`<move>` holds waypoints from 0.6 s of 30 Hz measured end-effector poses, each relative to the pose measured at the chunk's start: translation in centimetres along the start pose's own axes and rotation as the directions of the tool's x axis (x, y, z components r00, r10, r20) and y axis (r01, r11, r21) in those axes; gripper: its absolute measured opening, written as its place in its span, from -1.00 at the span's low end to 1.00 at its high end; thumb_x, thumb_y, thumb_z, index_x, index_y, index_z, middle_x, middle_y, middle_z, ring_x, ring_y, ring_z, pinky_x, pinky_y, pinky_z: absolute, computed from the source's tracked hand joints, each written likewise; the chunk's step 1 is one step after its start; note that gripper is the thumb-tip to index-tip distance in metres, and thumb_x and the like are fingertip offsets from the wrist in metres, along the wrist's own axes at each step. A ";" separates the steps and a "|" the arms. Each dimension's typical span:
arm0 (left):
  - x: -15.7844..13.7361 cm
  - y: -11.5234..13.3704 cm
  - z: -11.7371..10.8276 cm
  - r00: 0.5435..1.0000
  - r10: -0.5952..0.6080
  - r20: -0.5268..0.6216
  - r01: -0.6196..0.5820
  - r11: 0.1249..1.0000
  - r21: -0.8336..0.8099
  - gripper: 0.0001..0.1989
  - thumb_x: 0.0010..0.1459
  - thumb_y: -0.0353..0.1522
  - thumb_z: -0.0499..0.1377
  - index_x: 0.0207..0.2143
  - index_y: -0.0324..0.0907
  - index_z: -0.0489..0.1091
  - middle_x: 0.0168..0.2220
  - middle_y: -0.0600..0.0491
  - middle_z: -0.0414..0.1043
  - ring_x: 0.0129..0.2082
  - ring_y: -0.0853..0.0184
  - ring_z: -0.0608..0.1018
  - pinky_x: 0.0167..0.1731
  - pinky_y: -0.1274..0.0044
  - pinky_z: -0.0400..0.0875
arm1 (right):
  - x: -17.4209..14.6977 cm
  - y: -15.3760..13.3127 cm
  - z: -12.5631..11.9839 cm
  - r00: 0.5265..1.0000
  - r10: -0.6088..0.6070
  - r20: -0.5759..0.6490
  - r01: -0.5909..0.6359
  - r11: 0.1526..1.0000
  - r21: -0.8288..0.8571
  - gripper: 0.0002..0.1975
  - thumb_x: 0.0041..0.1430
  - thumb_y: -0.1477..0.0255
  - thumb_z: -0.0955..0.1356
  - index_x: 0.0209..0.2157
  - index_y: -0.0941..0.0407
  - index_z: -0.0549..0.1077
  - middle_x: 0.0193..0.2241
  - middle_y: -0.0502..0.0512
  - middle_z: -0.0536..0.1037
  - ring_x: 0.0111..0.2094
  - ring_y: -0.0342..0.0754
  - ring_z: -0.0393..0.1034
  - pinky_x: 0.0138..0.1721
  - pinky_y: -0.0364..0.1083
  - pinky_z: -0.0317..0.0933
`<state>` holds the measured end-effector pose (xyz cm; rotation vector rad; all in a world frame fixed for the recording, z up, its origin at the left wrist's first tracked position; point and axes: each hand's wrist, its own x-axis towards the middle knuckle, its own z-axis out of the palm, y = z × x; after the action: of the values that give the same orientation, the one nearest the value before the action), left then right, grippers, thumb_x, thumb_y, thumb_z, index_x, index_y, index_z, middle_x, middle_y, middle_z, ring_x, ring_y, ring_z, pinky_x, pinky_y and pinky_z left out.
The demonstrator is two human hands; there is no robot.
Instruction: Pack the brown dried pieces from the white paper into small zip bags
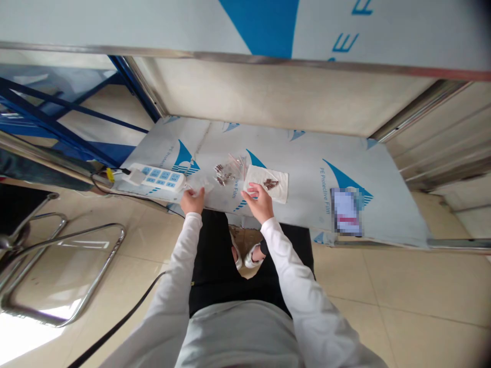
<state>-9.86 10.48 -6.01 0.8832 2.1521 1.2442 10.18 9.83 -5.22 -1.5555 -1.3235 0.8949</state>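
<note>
At the table's near edge, my left hand [192, 201] is closed, its fingertips pinching what looks like a clear plastic bag [205, 183]. My right hand [261, 202] hovers by the left side of a white cloth [281, 184], fingers curved and thumb apart, with nothing visible between them. On that cloth lies a small pile of brownish metal pieces [270, 183], too small to name. Between my hands and farther back, clear zip bags [238, 166] lie beside more of these small metal pieces [222, 178].
A white power strip [163, 179] with a plugged-in cable sits left of my left hand. A pixelated phone-like object [346, 212] lies at the right. Above the film-covered table [303, 214] juts a shelf [172, 30]. A metal-framed chair [111, 255] stands at the left.
</note>
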 end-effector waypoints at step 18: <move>-0.2 2.2 7.5 0.797 0.508 0.327 -0.598 0.590 0.542 -0.71 0.23 -0.25 0.09 -0.06 0.00 0.51 0.07 -0.12 0.38 0.01 0.03 0.36 -0.06 0.26 0.18 | -4.8 1.9 -3.1 1.000 -0.003 0.007 0.003 1.000 -0.010 -0.66 0.09 0.22 0.32 -0.23 0.17 0.52 -0.33 0.19 0.62 -0.36 -0.01 0.49 -0.38 -0.08 0.35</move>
<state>-3.93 15.31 -7.43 1.9997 2.2686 0.6213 12.91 4.50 -5.94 -1.5588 -1.3374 0.8936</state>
